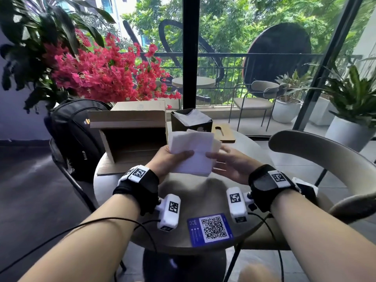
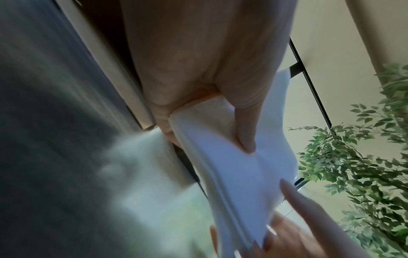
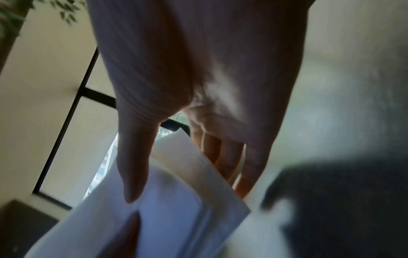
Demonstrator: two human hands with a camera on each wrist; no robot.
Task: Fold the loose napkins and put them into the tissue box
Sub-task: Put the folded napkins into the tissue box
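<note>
A stack of white folded napkins (image 1: 193,147) is held above the round table (image 1: 199,196). My left hand (image 1: 177,156) pinches its left side, thumb (image 2: 245,136) on top and fingers beneath. At the right edge my right hand (image 1: 217,159) pinches it too, thumb (image 3: 132,174) over the napkins (image 3: 176,200) and fingers (image 3: 229,157) behind. The stack's layers (image 2: 232,174) fan slightly apart. Just behind the hands stands the black tissue box (image 1: 191,124), open at the top, with white napkins inside.
A wooden lid with a slot (image 1: 222,133) lies right of the tissue box. An open cardboard box (image 1: 132,135) lies at the table's left, with a black backpack (image 1: 75,135) on a chair behind it. A blue QR card (image 1: 210,228) sits near the front edge. A beige chair (image 1: 317,151) curves at right.
</note>
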